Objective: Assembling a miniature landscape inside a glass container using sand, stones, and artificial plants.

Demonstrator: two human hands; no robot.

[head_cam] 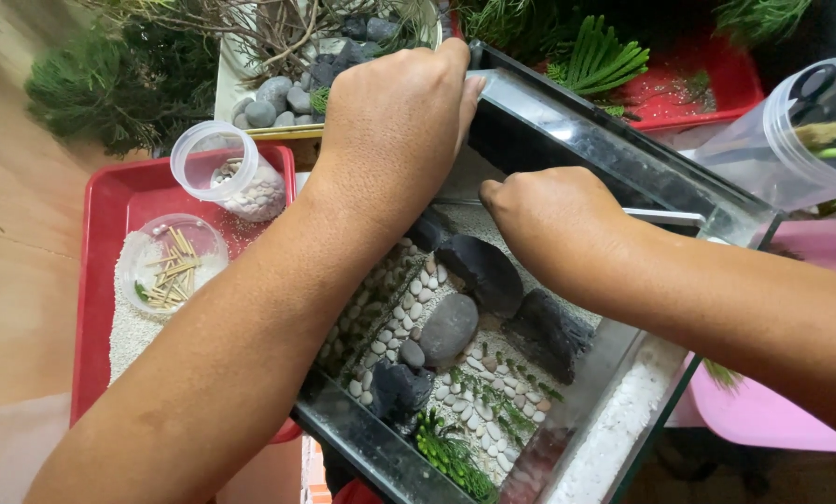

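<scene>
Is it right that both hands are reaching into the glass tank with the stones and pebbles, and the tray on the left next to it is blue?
Not quite: the tray is red, not blue, as the head view shows. The rest holds: the left hand and the right hand both reach into the glass tank that holds dark stones and pale pebbles.

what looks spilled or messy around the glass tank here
White sand is scattered loose over the red tray, around the tub of sticks. More white grit lies outside the glass tank, along its right wall. Inside, stones and pebbles look placed. The left hand grips the far rim; the right hand reaches in.
</scene>
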